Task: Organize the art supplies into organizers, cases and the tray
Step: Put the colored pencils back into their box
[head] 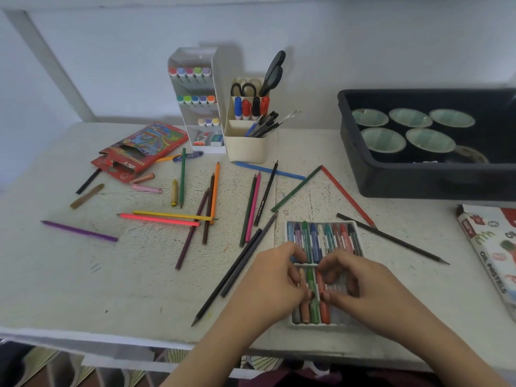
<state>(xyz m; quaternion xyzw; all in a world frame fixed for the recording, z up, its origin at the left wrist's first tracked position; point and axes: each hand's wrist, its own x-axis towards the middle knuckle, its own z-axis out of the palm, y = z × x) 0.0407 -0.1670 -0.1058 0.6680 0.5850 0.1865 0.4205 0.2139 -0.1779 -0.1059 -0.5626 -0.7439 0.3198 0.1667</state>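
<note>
Near right on the bench (139, 289), both hands work the pastel tray (318, 325). The left hand (275, 283) has its grip pinched on an orange pastel (305, 311), and the right hand (360, 286) grips the red pastel (324, 311), with the green pastel (314, 308) between them.

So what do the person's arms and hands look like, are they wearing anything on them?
Both are bare. The left hand and right hand wear no gloves, and I see no rings. The left forearm and right forearm show no sleeves, watch or bracelet up to where the picture ends.
</note>
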